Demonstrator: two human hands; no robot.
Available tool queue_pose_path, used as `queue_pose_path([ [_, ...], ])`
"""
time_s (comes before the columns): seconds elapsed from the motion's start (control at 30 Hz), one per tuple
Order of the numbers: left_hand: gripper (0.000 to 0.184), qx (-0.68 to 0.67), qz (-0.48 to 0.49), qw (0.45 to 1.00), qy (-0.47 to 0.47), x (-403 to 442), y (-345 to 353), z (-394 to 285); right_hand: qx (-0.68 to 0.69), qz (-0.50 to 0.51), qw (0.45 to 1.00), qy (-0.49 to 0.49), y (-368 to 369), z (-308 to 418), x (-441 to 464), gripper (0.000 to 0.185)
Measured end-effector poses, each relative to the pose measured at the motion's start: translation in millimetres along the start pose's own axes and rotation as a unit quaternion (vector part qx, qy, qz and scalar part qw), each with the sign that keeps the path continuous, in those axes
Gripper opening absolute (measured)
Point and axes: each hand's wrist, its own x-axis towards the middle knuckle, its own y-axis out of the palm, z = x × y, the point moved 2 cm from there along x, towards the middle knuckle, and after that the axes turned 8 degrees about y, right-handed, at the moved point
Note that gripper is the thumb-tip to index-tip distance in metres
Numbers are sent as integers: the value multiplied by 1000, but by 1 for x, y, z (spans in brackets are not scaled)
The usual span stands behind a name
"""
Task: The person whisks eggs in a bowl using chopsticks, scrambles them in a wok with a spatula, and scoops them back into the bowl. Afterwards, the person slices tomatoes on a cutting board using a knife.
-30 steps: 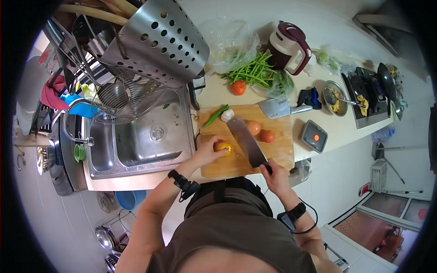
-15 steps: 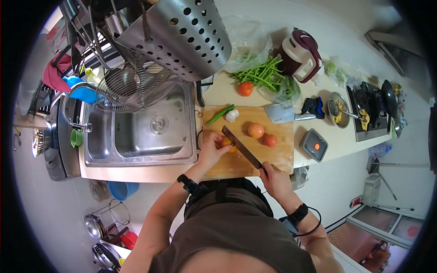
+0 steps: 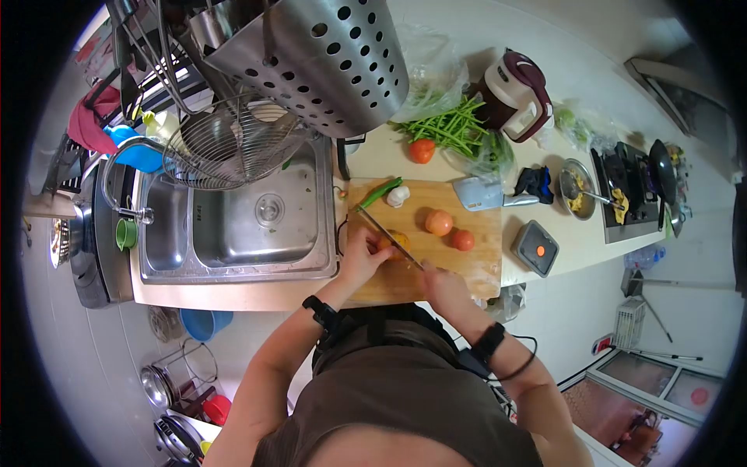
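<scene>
My right hand [image 3: 445, 288] is closed round the handle of a long kitchen knife [image 3: 389, 236], its blade pointing up and left over the cutting board [image 3: 478, 276]. With bent fingers, my left hand [image 3: 364, 253] grips a yellow-orange tomato [image 3: 398, 240] on the board. The blade crosses at this tomato; how deep it sits in it I cannot tell. To the right lie a pale orange tomato [image 3: 439, 222] and a smaller red tomato [image 3: 463, 240]. A green chili pepper [image 3: 380, 192] and a garlic bulb [image 3: 398, 196] rest near the board's far edge.
Left of the board is a steel sink [image 3: 261, 249], with a perforated steel holder [image 3: 327, 70] hanging above. A cleaver [image 3: 486, 194], green beans [image 3: 447, 128], another tomato [image 3: 422, 151] and a lidded box [image 3: 536, 247] surround the board. A metal bowl [image 3: 576, 191] stands near the stove [image 3: 622, 187].
The knife has shifted left and its blade has turned, the tip now close to the chili pepper. My right hand has moved left and slightly up. My left hand stays at the tomato.
</scene>
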Motion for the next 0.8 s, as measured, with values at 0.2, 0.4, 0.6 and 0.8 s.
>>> queue_pose_path([
  [0.2,43,-20,10,999,35,-6,-7,-11,66,-3,998,12,16,-5,20,21],
  [0.4,47,49,96,991,75,-24,-31,-22,78,33,995,59,-8,-35,-15,24],
  [0.6,43,70,82,990,93,-34,-32,-47,87,10,995,57,-12,-14,-34,20],
  [0.8,34,193,39,943,267,-37,-27,-31,62,8,996,62,-22,-9,-43,17],
])
